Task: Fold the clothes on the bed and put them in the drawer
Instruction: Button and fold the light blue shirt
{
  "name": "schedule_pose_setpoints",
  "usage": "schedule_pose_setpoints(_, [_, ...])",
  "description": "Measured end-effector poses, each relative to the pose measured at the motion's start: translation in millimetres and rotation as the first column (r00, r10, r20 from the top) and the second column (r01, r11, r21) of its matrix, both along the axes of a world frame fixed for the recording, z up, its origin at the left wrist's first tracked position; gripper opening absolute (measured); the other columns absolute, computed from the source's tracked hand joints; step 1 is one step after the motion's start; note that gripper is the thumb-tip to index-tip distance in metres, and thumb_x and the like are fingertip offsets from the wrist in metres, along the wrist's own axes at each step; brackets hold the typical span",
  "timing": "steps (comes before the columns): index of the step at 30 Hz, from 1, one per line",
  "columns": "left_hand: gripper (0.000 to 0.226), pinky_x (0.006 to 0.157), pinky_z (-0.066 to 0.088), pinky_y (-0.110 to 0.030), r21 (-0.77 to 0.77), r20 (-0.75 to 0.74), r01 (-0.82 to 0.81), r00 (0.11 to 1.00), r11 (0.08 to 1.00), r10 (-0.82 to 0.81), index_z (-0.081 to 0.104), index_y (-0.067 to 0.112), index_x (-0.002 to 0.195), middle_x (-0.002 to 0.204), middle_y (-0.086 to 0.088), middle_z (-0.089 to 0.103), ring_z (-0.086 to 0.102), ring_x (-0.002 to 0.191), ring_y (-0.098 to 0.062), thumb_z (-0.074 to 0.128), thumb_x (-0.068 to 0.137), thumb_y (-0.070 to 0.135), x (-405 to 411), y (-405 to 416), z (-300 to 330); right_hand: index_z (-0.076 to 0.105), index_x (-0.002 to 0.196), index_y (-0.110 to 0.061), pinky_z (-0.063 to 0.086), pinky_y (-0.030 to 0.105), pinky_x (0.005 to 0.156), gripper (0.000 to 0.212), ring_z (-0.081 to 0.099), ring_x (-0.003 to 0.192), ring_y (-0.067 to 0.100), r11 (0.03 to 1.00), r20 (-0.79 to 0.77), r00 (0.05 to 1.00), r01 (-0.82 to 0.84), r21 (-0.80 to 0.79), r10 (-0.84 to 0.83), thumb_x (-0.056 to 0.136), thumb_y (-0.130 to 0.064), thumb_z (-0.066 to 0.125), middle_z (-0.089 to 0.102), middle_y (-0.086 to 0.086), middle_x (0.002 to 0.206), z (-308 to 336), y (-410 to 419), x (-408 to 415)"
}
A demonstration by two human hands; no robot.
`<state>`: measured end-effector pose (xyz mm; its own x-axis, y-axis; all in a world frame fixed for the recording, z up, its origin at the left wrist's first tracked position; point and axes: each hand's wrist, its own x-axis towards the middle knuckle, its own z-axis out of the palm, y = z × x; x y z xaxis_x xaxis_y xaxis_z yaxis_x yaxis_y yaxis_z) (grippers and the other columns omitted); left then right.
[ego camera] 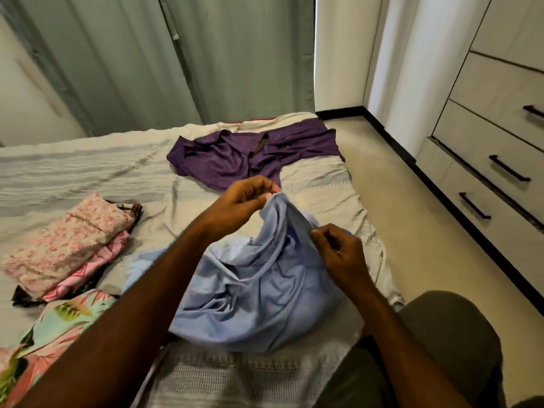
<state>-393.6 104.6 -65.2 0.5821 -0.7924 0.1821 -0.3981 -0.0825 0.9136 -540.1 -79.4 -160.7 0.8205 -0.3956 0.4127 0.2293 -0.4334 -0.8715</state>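
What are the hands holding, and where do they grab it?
Both hold the light blue garment. The left hand pinches its raised top edge; the right hand pinches the same edge a bit lower down. The rest lies bunched on the bed.

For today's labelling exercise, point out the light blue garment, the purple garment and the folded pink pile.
light blue garment (253, 295): head view, on its crumpled middle.
purple garment (223, 160): head view, on its spread body.
folded pink pile (67, 240): head view, on the top floral piece.
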Motion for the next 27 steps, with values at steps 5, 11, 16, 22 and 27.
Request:
schedule_pose_setpoints(5, [0.014, 0.075, 0.051, -0.021, -0.083, -0.07, 0.017, 0.997, 0.996, -0.022, 0.073, 0.026, 0.098, 0.094, 0.005, 0.071, 0.064, 0.085, -0.009, 0.063, 0.091, 0.031, 29.7, 18.3, 63.3, 0.073, 0.084, -0.006, 0.046, 0.024, 0.056, 0.027, 0.061, 0.061, 0.014, 0.909, -0.2, 0.888, -0.412, 0.056, 0.414, 0.087, -0.032, 0.072, 0.067, 0.0, 0.068, 120.5, -19.0, 2.1])
schedule_pose_setpoints(11, [0.017, 0.077, 0.053, -0.032, 0.193, 0.214, 0.063, 0.971, 0.979, -0.105, 0.067, 0.014, 0.101, 0.095, 0.0, 0.072, 0.063, 0.089, -0.008, 0.053, 0.098, 0.004, 64.9, -14.9, 91.3, 0.075, 0.098, -0.003, 0.055, 0.035, 0.06, 0.03, 0.068, 0.071, 0.033, 0.892, -0.331, 0.847, -0.31, 0.329, 0.417, 0.095, -0.031, 0.064, 0.074, 0.019, 0.086, 141.3, -40.6, 0.9])
schedule_pose_setpoints(16, [0.031, 0.091, 0.052, -0.051, 0.19, 0.489, -0.505, 0.792, 0.842, 0.365, 0.069, 0.019, 0.114, 0.113, -0.001, 0.071, 0.067, 0.108, -0.025, 0.073, 0.083, 0.015, 60.3, -48.5, -23.4, 0.069, 0.104, -0.016, 0.048, 0.031, 0.071, 0.014, 0.07, 0.091, 0.032, 0.969, -0.458, 0.884, 0.187, 0.159, -0.096, 0.097, -0.026, 0.065, 0.074, 0.008, 0.094, 3.6, -15.4, 24.0])
schedule_pose_setpoints(22, [0.009, 0.08, 0.039, -0.04, 0.056, 0.492, -0.691, 0.647, 0.72, 0.582, 0.071, 0.024, 0.089, 0.092, 0.001, 0.067, 0.06, 0.095, -0.027, 0.073, 0.083, 0.03, -47.3, -17.8, -130.0, 0.072, 0.104, -0.014, 0.043, 0.028, 0.075, 0.015, 0.064, 0.091, 0.026, 0.89, -0.523, 0.787, 0.442, 0.109, -0.327, 0.096, -0.025, 0.065, 0.07, 0.006, 0.095, -59.4, 8.2, 5.3])
schedule_pose_setpoints(27, [0.04, 0.09, 0.026, -0.044, 0.192, 0.681, -0.722, 0.585, 0.664, 0.44, 0.071, 0.035, 0.111, 0.122, 0.001, 0.063, 0.05, 0.119, -0.023, 0.086, 0.074, 0.035, -52.1, -0.8, -152.9, 0.073, 0.098, -0.015, 0.045, 0.026, 0.08, 0.009, 0.059, 0.087, 0.014, 0.876, -0.428, 0.814, 0.473, 0.094, -0.393, 0.092, -0.021, 0.071, 0.064, -0.002, 0.098, -64.3, 9.7, -0.6])
